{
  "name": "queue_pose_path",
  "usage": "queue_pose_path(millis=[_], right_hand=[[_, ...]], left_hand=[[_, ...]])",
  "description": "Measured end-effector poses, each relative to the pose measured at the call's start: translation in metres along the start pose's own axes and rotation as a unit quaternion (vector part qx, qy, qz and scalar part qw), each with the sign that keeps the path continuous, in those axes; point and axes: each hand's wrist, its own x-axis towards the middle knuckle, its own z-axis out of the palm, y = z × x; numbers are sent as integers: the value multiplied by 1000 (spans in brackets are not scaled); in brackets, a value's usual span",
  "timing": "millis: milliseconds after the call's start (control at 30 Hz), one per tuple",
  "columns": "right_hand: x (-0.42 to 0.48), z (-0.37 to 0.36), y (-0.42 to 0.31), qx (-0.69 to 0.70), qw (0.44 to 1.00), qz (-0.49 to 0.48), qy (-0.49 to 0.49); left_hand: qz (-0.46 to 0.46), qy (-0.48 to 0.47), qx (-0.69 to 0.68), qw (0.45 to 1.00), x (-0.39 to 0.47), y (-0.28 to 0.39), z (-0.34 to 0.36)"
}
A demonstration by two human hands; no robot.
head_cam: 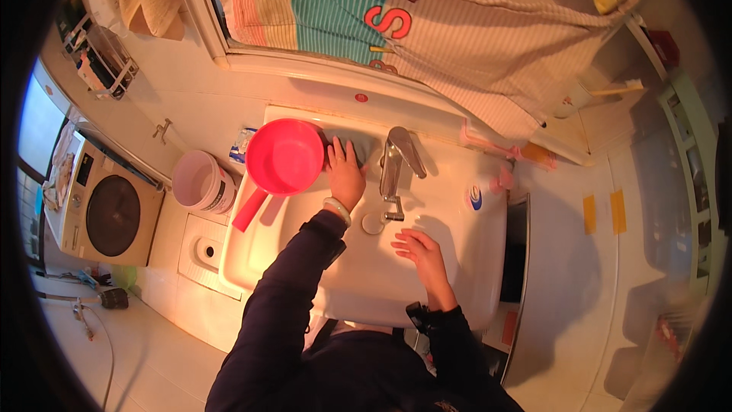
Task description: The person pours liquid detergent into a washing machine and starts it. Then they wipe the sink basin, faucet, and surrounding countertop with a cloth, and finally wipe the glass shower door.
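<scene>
My left hand (345, 180), with a light bangle at the wrist, reaches to the back of the white washbasin (366, 292). Its fingers are slightly apart beside the right rim of a pink plastic dipper (286, 154). A dark grey patch lies around its fingertips; whether that is shadow or an object is unclear. The dipper rests on the basin's left back corner, its handle pointing towards me. Over the bowl, my right hand (422, 254) hangs with bent, parted fingers and nothing in them. Between and beyond my hands stands a chrome faucet (391, 169) with a jointed spout end.
A pale bucket (200, 180) stands left of the basin, near a squat toilet (207, 250) and a washing machine (108, 212). Striped fabric (446, 40) hangs over the mirror. A cup with a toothbrush (615, 89) is at the right. A hose (108, 355) hangs lower left.
</scene>
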Motion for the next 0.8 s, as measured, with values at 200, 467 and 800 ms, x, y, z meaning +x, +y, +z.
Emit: queue_pose_path(millis=[200, 467, 800], right_hand=[[-5, -25, 23, -10, 999, 13, 45], [6, -19, 31, 5, 997, 34, 64], [16, -2, 46, -19, 997, 69, 5]], left_hand=[[-38, -95, -89, 991, 12, -52, 67], [136, -121, -18, 983, 11, -19, 45], [30, 133, -173, 975, 32, -7, 4]])
